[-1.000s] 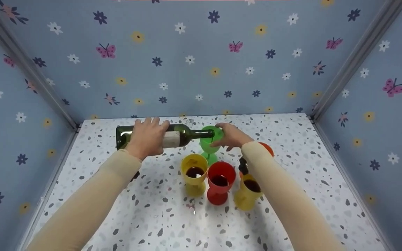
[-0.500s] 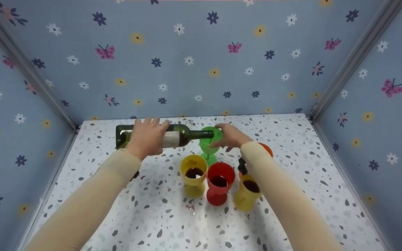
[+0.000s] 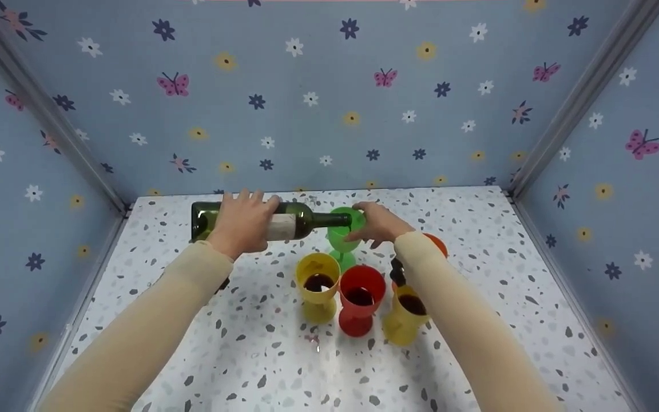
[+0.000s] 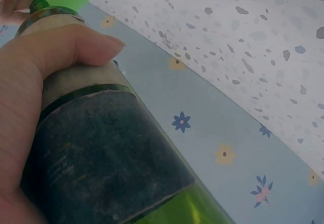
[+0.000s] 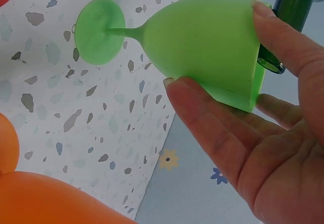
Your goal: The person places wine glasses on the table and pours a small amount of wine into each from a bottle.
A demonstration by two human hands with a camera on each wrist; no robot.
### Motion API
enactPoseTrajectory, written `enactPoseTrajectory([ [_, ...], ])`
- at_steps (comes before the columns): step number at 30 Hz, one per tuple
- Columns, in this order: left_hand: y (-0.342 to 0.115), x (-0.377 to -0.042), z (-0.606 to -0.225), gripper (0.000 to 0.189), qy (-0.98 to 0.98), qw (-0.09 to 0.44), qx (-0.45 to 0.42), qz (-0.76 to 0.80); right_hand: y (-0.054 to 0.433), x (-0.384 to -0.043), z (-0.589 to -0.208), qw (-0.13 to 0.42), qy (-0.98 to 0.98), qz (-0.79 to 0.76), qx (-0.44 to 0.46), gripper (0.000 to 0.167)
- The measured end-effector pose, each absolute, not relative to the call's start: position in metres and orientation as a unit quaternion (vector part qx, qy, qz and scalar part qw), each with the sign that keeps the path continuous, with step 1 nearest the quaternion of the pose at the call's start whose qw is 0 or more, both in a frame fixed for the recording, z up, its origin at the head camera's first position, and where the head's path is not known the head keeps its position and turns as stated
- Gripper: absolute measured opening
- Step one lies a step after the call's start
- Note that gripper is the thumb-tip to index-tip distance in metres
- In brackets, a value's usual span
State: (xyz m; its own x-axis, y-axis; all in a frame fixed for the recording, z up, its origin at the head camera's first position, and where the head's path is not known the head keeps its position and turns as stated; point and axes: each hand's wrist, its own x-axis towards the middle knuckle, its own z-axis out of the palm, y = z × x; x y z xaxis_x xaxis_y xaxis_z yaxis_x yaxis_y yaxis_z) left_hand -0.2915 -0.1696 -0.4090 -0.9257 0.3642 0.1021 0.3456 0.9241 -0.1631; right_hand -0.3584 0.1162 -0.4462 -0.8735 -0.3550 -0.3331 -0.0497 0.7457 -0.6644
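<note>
Tipped nearly level, a green glass wine bottle [image 3: 303, 220] lies in the grip of my left hand [image 3: 242, 224], which wraps over its body. Its mouth is at the opening of a green plastic goblet [image 3: 338, 240], and a thin dark trickle shows just below the lip. My right hand [image 3: 384, 223] holds that goblet near the rim, thumb on one side and fingers on the other, as the right wrist view shows of the goblet [image 5: 197, 41]. The goblet's foot appears to rest on the tabletop. How much liquid is inside it is hidden.
In front stand a yellow goblet [image 3: 312, 263], a red goblet [image 3: 358, 325] and another yellow goblet [image 3: 401, 329], each with dark liquid inside. An orange goblet [image 3: 437, 242] is mostly behind the right forearm. Flower-patterned walls [image 3: 329, 137] enclose the speckled tabletop [image 3: 249, 360].
The base of the bottle has risen slightly with my left hand, so the bottle tilts a little more toward the green goblet. My right hand and the goblets have stayed put.
</note>
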Motion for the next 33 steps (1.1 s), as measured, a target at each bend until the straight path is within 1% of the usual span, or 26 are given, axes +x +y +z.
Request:
enactPoseTrajectory([
  [5, -0.1688, -0.2926, -0.4076, 0.079, -0.978, 0.069, -0.185, 0.073, 0.1167, -0.3588, -0.4442, 0.227, 0.908, -0.338, -0.103, 0.087],
  [12, -0.1694, -0.2927, -0.4093, 0.078, -0.978, 0.065, -0.183, 0.075, 0.1166, -0.3593, -0.4449, 0.232, 0.905, -0.334, -0.122, 0.088],
  [21, -0.1694, -0.2953, -0.4077, 0.074, -0.975, 0.077, -0.194, 0.083, 0.1164, -0.3582, -0.4448, 0.232, 0.904, -0.34, -0.112, 0.088],
  [33, -0.1682, -0.2963, -0.4045, 0.077, -0.977, 0.064, -0.189, 0.081, 0.1147, -0.3614, -0.4467, 0.231, 0.907, -0.339, -0.093, 0.088],
])
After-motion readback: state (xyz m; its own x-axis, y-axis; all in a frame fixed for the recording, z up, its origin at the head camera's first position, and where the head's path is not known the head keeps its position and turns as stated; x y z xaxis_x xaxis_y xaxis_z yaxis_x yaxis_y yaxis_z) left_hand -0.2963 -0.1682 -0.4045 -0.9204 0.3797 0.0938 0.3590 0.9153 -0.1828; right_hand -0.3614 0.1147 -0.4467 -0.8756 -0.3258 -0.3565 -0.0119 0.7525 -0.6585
